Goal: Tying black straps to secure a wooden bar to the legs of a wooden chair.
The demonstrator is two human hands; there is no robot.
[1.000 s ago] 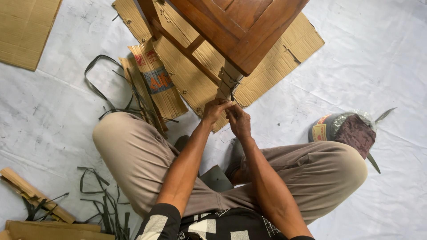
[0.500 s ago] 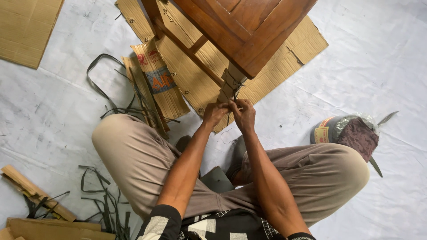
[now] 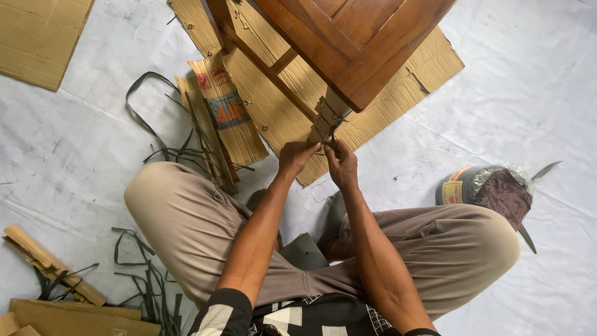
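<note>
Both hands sit together right under the wooden table leg [image 3: 324,119], and compared with a second ago they have crept a touch higher and closer to it, the whole table [image 3: 360,43] sliding a little to the right in view as the head shifts. The left hand [image 3: 297,157] and the right hand [image 3: 341,160] are pinched, fingertips nearly touching, on what looks like a thin dark cord [image 3: 333,127] wound around the foot of the leg (too fine to say whether it is string or wire). So the grip is a clenched fingertip pinch on that cord on both sides, not a flat hold on the wood. My read: the winding around the leg is being drawn tight, and the work is close to the knot rather than the start.

Now the materials. The table is glossy reddish-brown hardwood, square-edged, with a slim stretcher bar below. The leg's foot is wrapped in pale corrugated cardboard, folded stiff around it. Under it lies a flattened cardboard sheet [image 3: 385,106], ribbed and frayed at the edges, on a white, wrinkled floor sheet [image 3: 87,143]. Dark flat strapping bands [image 3: 158,124] curl loose to the left, limp and ribbon-like, more of them near the wooden offcuts [image 3: 43,261] at the lower left. By the right knee sits a round tin [image 3: 460,186] with a crumpled plastic bag and dark cloth over it.
</note>
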